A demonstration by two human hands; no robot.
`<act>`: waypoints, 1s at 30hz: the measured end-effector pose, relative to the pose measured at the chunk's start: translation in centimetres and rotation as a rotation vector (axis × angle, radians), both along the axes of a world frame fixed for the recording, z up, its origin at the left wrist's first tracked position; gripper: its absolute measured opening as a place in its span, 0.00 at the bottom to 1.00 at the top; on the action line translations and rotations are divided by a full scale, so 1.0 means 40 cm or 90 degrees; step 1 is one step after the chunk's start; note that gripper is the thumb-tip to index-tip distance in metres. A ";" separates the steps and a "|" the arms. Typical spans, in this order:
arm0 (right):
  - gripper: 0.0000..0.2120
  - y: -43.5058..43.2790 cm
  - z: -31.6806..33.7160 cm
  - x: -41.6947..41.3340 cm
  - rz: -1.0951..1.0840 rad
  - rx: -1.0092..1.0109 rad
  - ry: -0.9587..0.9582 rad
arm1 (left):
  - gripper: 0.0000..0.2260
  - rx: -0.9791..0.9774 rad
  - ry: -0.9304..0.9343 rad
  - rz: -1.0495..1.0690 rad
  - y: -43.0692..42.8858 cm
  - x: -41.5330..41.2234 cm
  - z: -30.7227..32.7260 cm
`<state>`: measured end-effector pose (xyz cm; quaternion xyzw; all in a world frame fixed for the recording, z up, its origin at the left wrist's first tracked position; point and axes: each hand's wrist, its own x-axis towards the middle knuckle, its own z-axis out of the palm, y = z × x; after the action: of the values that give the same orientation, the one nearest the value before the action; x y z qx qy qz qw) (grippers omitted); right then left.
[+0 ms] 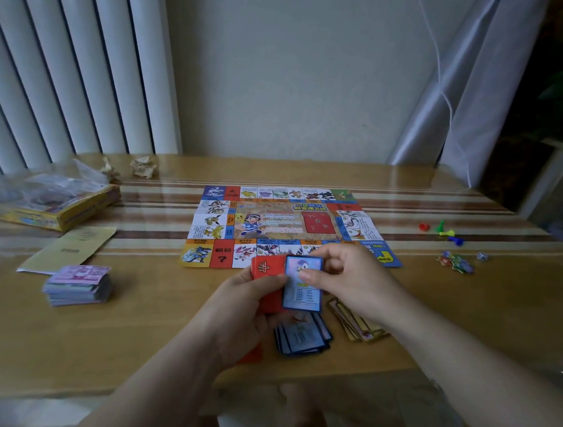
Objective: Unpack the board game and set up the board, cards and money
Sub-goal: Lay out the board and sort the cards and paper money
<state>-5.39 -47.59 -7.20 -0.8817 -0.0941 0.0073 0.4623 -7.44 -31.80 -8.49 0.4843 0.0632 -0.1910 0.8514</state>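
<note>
**Sorting the cards by colour, board already laid out**

The left hand (247,308) grips a stack of red cards (265,269), fingers curled round its side and thumb across the face. The right hand (352,282) pinches a single blue card (302,286) by its right edge, held upright against the red stack, just above the near edge of the board (282,225). The board lies open and flat in the middle of the surface (158,339).

The cards are thin, light and glossy, so they will likely slide on each other. A single one is best taken by its long edges, and a stack squeezed from both sides so it does not fan out. Below the hands lie a loose blue pile (302,339) and, just beside it, a spread of yellow-edged cards (355,322). The blue card probably belongs on the blue pile.

The money (77,285) sits in a thick stack well to the left. Its notes are soft paper and will need squaring up.

Little writing can be read. A black question mark shows on a red square (221,259) of the board, and the red cards bear a white character. The print on the blue card and on the yellow box (50,206) is too blurred to read.
</note>
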 end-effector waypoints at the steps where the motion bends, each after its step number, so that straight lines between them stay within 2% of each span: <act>1: 0.07 -0.002 -0.001 0.002 -0.010 0.028 0.010 | 0.05 -0.023 0.012 0.016 0.012 0.001 0.002; 4: 0.08 -0.015 -0.011 0.002 -0.012 0.044 0.046 | 0.08 -0.062 0.000 0.064 0.054 0.014 0.003; 8: 0.09 -0.004 -0.044 -0.022 0.049 -0.091 0.073 | 0.09 -0.063 -0.024 0.085 0.087 0.023 0.000; 11: 0.12 0.009 -0.063 -0.035 0.033 -0.288 -0.022 | 0.09 -0.043 -0.045 0.061 0.082 0.017 -0.005; 13: 0.16 0.011 -0.060 -0.035 0.006 -0.340 -0.093 | 0.09 -0.034 -0.055 0.044 0.077 0.011 -0.011; 14: 0.15 0.011 -0.052 -0.031 -0.008 -0.297 -0.107 | 0.09 -0.033 -0.057 0.039 0.072 0.008 -0.012; 16: 0.09 0.015 -0.029 -0.024 -0.024 -0.127 -0.089 | 0.10 -0.010 -0.064 0.029 0.061 0.001 -0.013; 18: 0.10 0.029 -0.008 -0.019 -0.011 0.020 -0.035 | 0.09 0.043 -0.073 0.019 0.049 -0.007 -0.012; 19: 0.11 0.037 -0.003 -0.019 0.000 0.050 -0.018 | 0.09 0.067 -0.078 0.016 0.044 -0.011 -0.010; 23: 0.12 0.063 -0.011 -0.010 0.020 0.038 -0.012 | 0.08 0.122 -0.103 0.022 0.042 -0.025 -0.005; 27: 0.05 0.074 -0.013 0.001 0.035 0.084 0.041 | 0.08 0.025 -0.081 0.030 0.080 -0.032 -0.010; 30: 0.06 0.093 -0.015 0.004 0.052 0.131 0.081 | 0.09 0.029 -0.108 0.019 0.108 -0.040 -0.019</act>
<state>-5.21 -43.87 -7.80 -0.8228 -0.1006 0.0726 0.5547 -9.03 -27.49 -9.26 0.5167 0.0022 -0.1348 0.8455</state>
